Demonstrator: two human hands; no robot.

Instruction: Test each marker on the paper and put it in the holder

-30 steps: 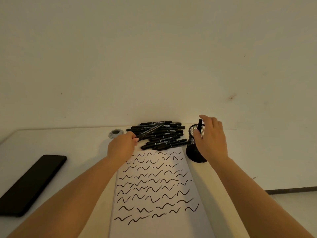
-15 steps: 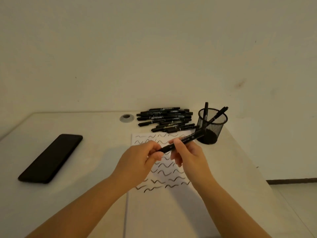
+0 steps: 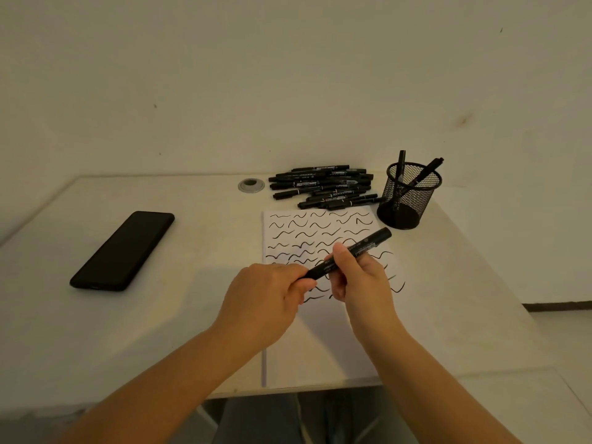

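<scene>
Fresh marker now held in both hands over the paper

The left hand (image 3: pixel 267 294) grips one end of the marker (image 3: pixel 349 253) and the right hand (image 3: pixel 358 277) its barrel; uncapping likely next.

A capped black marker (image 3: pixel 368 245) tilts above the squiggle-covered paper (image 3: pixel 323 344); 2 stand in the mesh holder (image 3: pixel 408 200).

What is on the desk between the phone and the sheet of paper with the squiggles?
Nothing: in the head view, only bare desk lies between the phone and the paper.
</scene>
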